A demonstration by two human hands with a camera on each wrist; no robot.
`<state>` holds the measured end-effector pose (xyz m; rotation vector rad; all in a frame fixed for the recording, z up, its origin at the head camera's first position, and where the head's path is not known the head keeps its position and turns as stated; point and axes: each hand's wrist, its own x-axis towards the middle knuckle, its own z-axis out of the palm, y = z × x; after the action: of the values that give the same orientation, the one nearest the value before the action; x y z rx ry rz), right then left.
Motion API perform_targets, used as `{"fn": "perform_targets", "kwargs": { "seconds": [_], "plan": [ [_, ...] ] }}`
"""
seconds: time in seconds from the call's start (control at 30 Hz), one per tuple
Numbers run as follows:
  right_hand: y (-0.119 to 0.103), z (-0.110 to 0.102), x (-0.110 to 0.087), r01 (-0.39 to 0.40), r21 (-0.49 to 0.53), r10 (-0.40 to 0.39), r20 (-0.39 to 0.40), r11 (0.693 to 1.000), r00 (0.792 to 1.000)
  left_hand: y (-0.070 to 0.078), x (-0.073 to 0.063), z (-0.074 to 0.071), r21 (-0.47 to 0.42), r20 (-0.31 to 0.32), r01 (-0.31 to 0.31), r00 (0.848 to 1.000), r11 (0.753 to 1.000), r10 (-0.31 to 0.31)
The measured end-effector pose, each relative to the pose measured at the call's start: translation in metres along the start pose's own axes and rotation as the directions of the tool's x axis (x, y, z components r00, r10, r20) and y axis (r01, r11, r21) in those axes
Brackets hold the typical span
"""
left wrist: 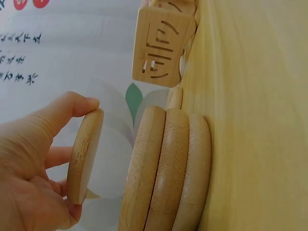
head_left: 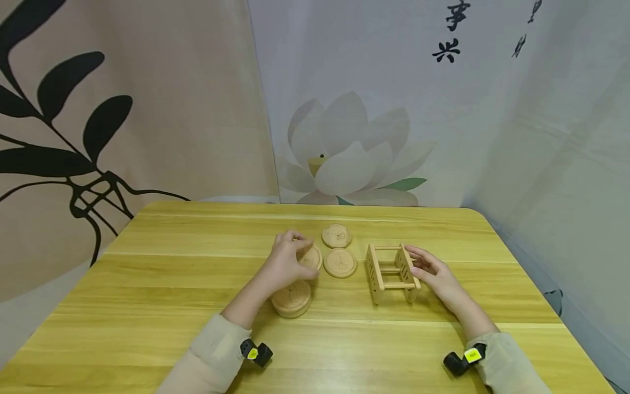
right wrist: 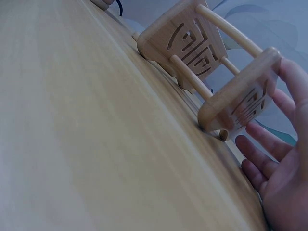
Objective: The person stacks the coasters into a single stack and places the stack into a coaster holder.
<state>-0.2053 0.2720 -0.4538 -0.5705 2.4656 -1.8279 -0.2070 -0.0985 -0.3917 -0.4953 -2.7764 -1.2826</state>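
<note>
Between its thumb and fingers my left hand (head_left: 285,262) pinches a round wooden coaster (left wrist: 86,156) by the edges, raised above the tabletop. Just below that hand is a stack of coasters (head_left: 291,299), three thick in the left wrist view, the top one engraved with a line drawing. My right hand (head_left: 438,276) rests its fingertips against the outer side of a small wooden rack (head_left: 392,285). This rack has two slatted end panels joined by round rods and stands upright. In the right wrist view the fingers (right wrist: 263,139) are loosely bent beside the near panel.
Two more engraved coasters, a far one (head_left: 337,236) and a nearer one (head_left: 340,263), lie flat left of the rack. Everything stands on a wooden table (head_left: 162,284) with rounded back corners. Printed curtains (head_left: 197,98) hang behind it.
</note>
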Motion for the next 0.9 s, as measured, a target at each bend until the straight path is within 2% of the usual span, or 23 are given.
{"fn": "perform_targets", "kwargs": {
  "seconds": [0.17, 0.37, 0.9],
  "plan": [
    [0.000, 0.000, -0.001, 0.008, -0.004, -0.008, -0.001, 1.000, 1.000, 0.001, -0.007, -0.001, 0.000, 0.022, 0.010, 1.000, 1.000, -0.010],
    [0.000, 0.000, 0.000, 0.007, -0.005, -0.007, 0.000, 1.000, 1.000, -0.001, -0.017, -0.002, 0.001, 0.022, -0.005, 1.000, 1.000, 0.005],
    [0.000, 0.001, 0.000, 0.009, -0.001, -0.009, -0.004, 1.000, 1.000, -0.011, -0.040, -0.004, -0.036, 0.053, -0.021, 0.998, 0.999, 0.023]
  ]
}}
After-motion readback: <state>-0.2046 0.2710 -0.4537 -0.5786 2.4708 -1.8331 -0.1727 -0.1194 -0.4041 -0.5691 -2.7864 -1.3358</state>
